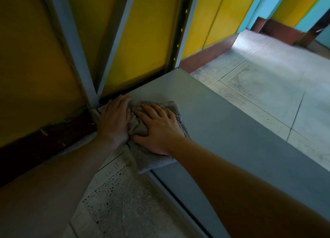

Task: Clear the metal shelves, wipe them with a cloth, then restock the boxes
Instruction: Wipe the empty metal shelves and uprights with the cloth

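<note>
A grey cloth [155,157] lies bunched on the left end of a low grey metal shelf [223,123]. My left hand [114,120] presses flat on the cloth's left part, close to the shelf's back corner. My right hand [157,128] lies on the cloth's middle, fingers spread and dug into the folds. One edge of the cloth hangs over the shelf's near left edge. No boxes are on the visible shelf surface.
Grey diagonal braces [71,41] and a perforated upright post [180,34] of the shelf frame rise in front of a yellow wall [142,41]. Speckled floor tiles [267,73] spread to the right and below the shelf. A dark red skirting [205,55] runs along the wall.
</note>
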`<state>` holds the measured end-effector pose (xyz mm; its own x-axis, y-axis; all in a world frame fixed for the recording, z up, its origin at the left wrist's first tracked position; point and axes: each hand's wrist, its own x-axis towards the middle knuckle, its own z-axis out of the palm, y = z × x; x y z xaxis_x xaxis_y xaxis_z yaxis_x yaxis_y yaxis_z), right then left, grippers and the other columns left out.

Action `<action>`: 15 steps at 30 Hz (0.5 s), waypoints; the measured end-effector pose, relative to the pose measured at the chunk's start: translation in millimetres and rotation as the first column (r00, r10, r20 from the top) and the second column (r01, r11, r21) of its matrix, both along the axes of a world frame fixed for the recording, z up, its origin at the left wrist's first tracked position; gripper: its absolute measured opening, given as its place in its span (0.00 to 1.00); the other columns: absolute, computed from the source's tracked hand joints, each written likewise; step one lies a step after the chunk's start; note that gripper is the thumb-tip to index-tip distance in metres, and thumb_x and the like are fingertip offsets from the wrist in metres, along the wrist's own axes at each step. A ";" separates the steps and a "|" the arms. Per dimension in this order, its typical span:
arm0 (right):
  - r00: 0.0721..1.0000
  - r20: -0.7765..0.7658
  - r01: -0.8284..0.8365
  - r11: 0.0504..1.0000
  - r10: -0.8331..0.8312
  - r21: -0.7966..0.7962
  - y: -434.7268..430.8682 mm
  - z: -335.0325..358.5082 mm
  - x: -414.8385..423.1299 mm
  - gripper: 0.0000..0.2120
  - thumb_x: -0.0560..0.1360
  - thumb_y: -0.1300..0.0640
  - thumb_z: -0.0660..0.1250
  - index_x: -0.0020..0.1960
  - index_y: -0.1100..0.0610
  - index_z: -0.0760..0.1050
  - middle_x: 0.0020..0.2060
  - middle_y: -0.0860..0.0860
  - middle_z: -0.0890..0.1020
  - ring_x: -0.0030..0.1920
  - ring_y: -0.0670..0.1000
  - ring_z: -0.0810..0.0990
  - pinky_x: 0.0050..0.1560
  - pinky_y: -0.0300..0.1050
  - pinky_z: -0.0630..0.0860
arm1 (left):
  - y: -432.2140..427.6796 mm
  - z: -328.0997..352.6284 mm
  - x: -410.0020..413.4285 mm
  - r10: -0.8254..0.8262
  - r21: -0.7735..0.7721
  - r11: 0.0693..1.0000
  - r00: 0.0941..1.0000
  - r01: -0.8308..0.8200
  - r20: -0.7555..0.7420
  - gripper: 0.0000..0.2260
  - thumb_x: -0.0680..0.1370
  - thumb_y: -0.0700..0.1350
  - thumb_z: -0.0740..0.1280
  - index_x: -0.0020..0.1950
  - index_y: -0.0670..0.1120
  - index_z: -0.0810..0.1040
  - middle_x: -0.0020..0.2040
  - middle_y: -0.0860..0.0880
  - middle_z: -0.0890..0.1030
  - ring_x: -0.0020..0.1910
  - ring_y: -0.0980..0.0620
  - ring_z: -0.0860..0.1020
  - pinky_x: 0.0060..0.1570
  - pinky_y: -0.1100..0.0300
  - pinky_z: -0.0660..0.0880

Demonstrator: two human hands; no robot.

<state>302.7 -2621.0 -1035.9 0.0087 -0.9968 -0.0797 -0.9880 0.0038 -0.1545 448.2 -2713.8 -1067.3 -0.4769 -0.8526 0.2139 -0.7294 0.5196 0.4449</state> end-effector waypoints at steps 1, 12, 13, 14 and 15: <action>1.000 0.003 -0.020 1.000 0.020 -0.006 -2.1 -1.1 -3.0 0.38 0.77 0.28 0.55 0.81 0.40 0.50 0.82 0.44 0.50 0.81 0.53 0.46 0.79 0.64 0.44 | -0.3 0.2 -0.1 0.004 0.009 1.000 1.000 -0.004 -0.004 0.18 0.86 0.43 0.54 0.76 0.43 0.68 0.77 0.45 0.67 0.77 0.45 0.62 0.78 0.50 0.53; 0.945 0.026 0.324 0.946 -0.325 0.020 -47.7 7.6 -165.4 0.35 0.77 0.28 0.56 0.80 0.37 0.53 0.81 0.44 0.55 0.80 0.53 0.54 0.77 0.59 0.50 | 2.3 -5.6 1.4 0.020 0.021 1.000 0.998 -0.019 -0.061 0.23 0.82 0.48 0.48 0.75 0.47 0.69 0.78 0.50 0.67 0.78 0.52 0.61 0.79 0.55 0.51; 0.927 0.017 0.375 0.927 -0.376 0.019 -49.9 6.8 -177.0 0.36 0.76 0.26 0.55 0.80 0.37 0.53 0.81 0.45 0.56 0.80 0.53 0.55 0.77 0.59 0.51 | 3.0 -4.7 1.3 0.020 0.023 1.000 0.998 -0.019 -0.065 0.24 0.81 0.48 0.48 0.75 0.48 0.70 0.77 0.51 0.67 0.78 0.52 0.61 0.79 0.54 0.52; 0.911 0.008 0.411 0.911 -0.411 0.016 -52.7 6.1 -185.8 0.37 0.76 0.25 0.53 0.80 0.37 0.52 0.81 0.46 0.56 0.80 0.54 0.55 0.77 0.60 0.52 | 2.7 -3.9 0.3 0.020 0.023 1.000 0.998 -0.018 -0.062 0.24 0.81 0.49 0.48 0.75 0.48 0.70 0.77 0.51 0.67 0.78 0.53 0.61 0.78 0.54 0.53; 0.902 0.003 0.432 0.902 -0.432 0.015 -54.7 5.3 -191.3 0.37 0.75 0.24 0.52 0.80 0.37 0.52 0.81 0.46 0.56 0.80 0.55 0.56 0.77 0.61 0.52 | 3.0 -4.6 -0.2 0.020 0.021 1.000 0.998 -0.019 -0.053 0.24 0.81 0.49 0.48 0.75 0.48 0.69 0.77 0.51 0.67 0.78 0.53 0.61 0.78 0.54 0.53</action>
